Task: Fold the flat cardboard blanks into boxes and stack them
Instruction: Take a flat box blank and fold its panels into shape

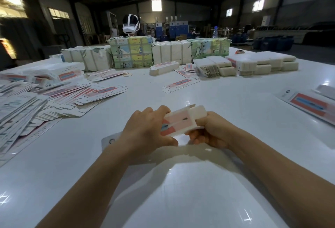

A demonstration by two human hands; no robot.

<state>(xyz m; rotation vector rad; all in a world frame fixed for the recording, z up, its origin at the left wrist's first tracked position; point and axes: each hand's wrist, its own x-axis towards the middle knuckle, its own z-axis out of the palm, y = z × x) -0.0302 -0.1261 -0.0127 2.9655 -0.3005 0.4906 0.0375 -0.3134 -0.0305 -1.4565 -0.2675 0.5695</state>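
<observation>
A pink and white cardboard box (181,121), partly folded, is held just above the white table (226,104) in front of me. My left hand (147,131) grips its left end, fingers curled over the top. My right hand (208,130) holds the right end, where a white flap sticks up. A big heap of flat pink and white blanks (45,99) spreads over the left of the table. One flat blank (110,140) lies under my left wrist, mostly hidden.
Bundled stacks of packs (131,52) line the far side, with white stacks (261,63) at the right. Loose blanks lie mid-table (180,83) and at the right edge (308,103). A person wearing a white headset (130,24) stands behind the stacks.
</observation>
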